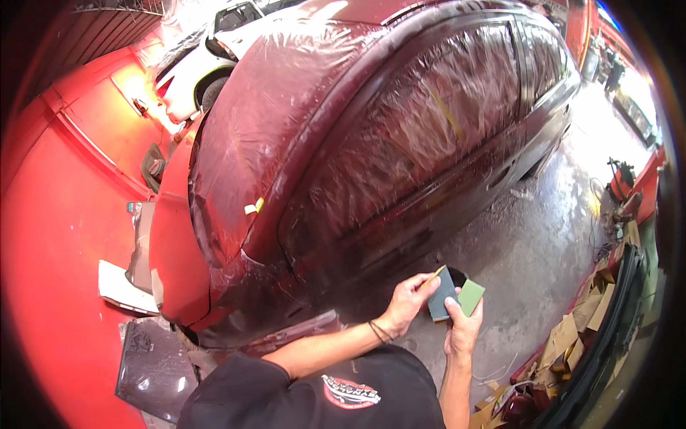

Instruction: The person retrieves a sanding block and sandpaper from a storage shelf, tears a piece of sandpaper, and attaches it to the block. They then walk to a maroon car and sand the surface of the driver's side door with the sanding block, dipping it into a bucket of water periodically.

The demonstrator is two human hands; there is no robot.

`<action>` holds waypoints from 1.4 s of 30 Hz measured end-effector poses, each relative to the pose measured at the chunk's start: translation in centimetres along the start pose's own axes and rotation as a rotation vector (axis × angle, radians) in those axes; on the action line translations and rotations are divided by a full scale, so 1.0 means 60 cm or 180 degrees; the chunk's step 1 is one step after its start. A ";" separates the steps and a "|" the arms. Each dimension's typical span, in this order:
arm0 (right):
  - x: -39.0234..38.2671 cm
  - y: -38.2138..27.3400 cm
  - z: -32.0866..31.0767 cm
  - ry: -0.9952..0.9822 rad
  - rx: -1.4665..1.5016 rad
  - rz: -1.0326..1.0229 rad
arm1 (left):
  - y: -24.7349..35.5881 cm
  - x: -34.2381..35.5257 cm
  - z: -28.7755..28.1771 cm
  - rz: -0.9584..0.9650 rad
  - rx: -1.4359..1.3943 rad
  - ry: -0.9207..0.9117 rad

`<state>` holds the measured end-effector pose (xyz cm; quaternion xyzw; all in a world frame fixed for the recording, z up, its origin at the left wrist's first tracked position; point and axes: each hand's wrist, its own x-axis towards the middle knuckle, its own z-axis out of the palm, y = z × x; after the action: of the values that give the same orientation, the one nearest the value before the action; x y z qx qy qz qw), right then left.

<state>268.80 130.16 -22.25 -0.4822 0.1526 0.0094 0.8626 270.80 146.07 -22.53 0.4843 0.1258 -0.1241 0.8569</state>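
Note:
In front of my chest, both hands are raised over the floor beside a dark red car. My left hand point(411, 301) is closed, its thumb and fingers pinching the upper left edge of a dark grey sheet of sandpaper point(442, 292) with a yellowish edge. My right hand point(465, 325) grips a flat light green block point(471, 297), and its thumb presses on the lower part of the sandpaper. The block is tilted beside the sheet. Part of the block is hidden behind the fingers.
The car point(429, 239) has clear plastic film point(429, 121) over its windows. A small yellow-white tape scrap point(254, 206) sticks to it. Loose dark panels point(153, 368) lie at lower left by a red wall point(57, 236). Cardboard pieces point(564, 339) line the right; a white car point(187, 82) stands behind.

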 end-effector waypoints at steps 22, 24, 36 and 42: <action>0.188 -0.077 -0.018 -0.0112 -0.0051 0.0145 | 0.106 0.275 0.041 0.0835 0.2035 -0.1010; 0.221 -0.067 -0.017 -0.0180 -0.0112 0.0293 | 0.121 0.274 0.032 0.0570 0.1812 -0.0721; 0.367 -0.091 0.014 -0.0537 -0.0686 0.1086 | 0.138 0.297 -0.018 0.1250 0.1307 -0.0080; 0.357 -0.074 0.070 -0.0764 -0.1031 0.1179 | 0.113 0.304 -0.032 0.1999 0.1665 0.0774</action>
<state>291.02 128.49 -22.37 -0.5732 0.1314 0.2483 0.7697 289.97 149.48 -24.20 0.7112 0.0366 0.1732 0.6803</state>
